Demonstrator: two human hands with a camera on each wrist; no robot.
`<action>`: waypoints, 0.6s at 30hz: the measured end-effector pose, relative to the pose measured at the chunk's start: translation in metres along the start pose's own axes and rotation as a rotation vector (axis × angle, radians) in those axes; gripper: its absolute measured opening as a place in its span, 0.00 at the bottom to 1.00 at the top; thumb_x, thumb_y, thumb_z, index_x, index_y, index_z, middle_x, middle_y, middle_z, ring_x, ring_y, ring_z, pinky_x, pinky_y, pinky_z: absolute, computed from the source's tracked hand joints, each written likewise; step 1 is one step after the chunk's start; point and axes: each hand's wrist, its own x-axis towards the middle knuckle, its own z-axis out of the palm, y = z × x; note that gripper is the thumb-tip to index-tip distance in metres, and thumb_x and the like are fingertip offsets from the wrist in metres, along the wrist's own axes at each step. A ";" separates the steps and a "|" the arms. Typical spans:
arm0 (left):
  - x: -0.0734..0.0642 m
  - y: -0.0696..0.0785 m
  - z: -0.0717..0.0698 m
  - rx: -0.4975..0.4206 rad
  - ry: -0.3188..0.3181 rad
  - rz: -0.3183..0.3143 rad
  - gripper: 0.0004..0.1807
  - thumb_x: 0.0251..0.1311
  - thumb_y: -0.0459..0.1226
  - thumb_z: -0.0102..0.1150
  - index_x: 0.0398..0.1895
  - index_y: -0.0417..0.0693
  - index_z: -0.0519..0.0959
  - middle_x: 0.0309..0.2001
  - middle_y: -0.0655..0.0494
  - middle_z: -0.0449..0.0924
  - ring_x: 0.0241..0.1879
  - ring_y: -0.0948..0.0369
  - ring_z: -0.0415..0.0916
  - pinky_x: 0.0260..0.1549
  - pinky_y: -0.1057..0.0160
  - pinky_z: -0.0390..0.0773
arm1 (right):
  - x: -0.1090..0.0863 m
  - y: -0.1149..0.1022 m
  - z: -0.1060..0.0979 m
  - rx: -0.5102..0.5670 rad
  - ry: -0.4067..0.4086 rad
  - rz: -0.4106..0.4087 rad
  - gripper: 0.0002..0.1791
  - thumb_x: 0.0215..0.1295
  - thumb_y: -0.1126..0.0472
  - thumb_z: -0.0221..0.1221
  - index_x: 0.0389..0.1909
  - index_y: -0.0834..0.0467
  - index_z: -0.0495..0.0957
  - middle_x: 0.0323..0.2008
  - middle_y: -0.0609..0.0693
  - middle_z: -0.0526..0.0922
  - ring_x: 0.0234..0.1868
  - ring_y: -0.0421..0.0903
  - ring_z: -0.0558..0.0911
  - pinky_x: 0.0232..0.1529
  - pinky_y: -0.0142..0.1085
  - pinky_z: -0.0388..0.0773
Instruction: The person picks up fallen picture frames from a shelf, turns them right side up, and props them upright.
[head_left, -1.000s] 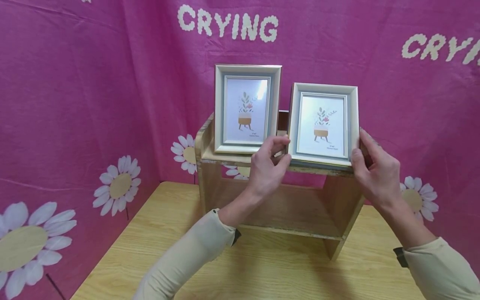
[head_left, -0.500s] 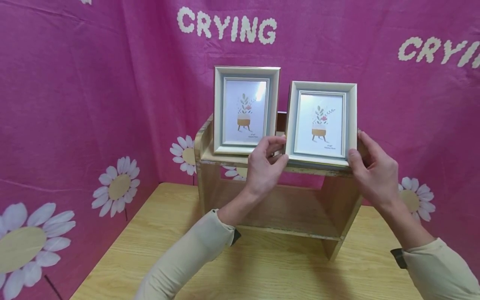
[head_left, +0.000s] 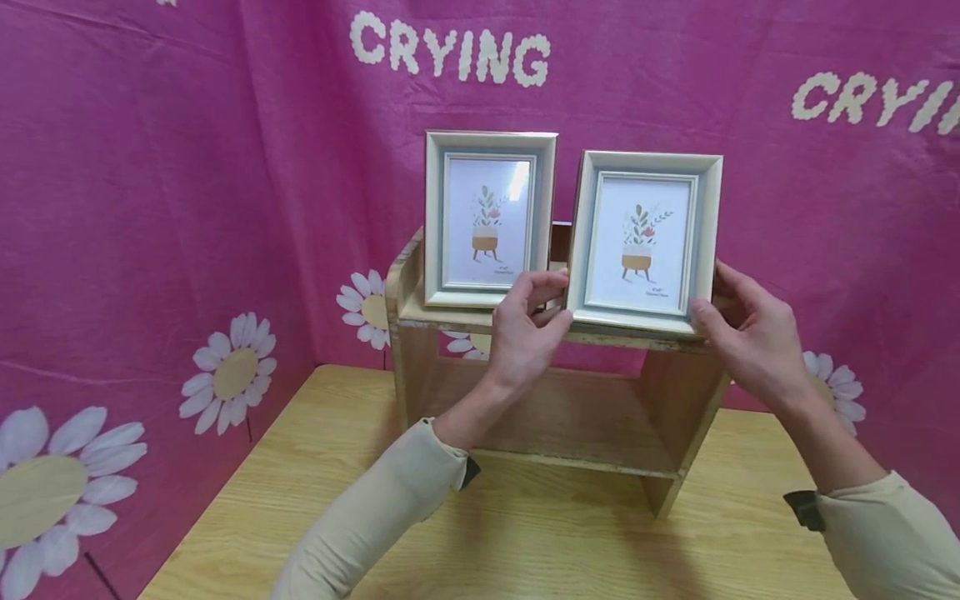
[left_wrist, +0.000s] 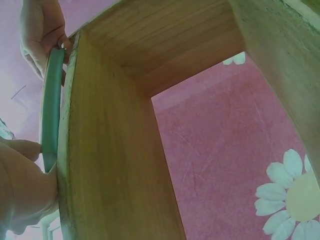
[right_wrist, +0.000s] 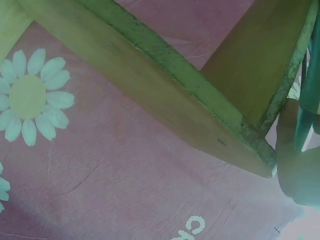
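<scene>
Two matching picture frames, cream with a grey-blue inner band and a potted-plant print, stand side by side on top of a small wooden shelf [head_left: 525, 417]. My left hand [head_left: 525, 333] pinches the lower left corner of the right picture frame [head_left: 708, 225], close to the lower right of the left picture frame [head_left: 435, 225]. At its lower right side my right hand [head_left: 757, 333] grips the same frame, thumb in front and fingers behind. In the left wrist view, the frame's bottom edge [left_wrist: 51, 110] lies along the shelf's top front edge, between both hands.
Under the shelf is a light wooden table [head_left: 360, 517]. A pink cloth backdrop [head_left: 150, 167] with daisies and lettering hangs close behind and at the left. Below its top board, the shelf has an open compartment with a lower board [head_left: 570, 450].
The right frame has tipped more upright, its top edge rising and its bottom edge settling over the dark strip seen beneath it before. My right hand moves slightly with it; the left frame stays put.
</scene>
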 end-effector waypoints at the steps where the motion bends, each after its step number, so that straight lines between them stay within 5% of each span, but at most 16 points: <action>1: 0.000 0.000 0.000 0.000 -0.004 0.004 0.18 0.55 0.15 0.55 0.50 0.30 0.73 0.58 0.38 0.78 0.57 0.50 0.79 0.52 0.65 0.81 | 0.000 0.000 0.000 0.000 0.001 -0.001 0.31 0.69 0.66 0.57 0.73 0.62 0.63 0.55 0.70 0.78 0.38 0.25 0.78 0.33 0.16 0.77; 18: 0.002 0.005 -0.002 0.093 -0.034 -0.020 0.25 0.55 0.17 0.56 0.57 0.35 0.71 0.58 0.39 0.78 0.57 0.51 0.79 0.52 0.65 0.81 | 0.001 -0.007 0.000 -0.005 0.043 -0.010 0.35 0.65 0.68 0.61 0.73 0.57 0.63 0.60 0.68 0.76 0.45 0.19 0.75 0.43 0.13 0.73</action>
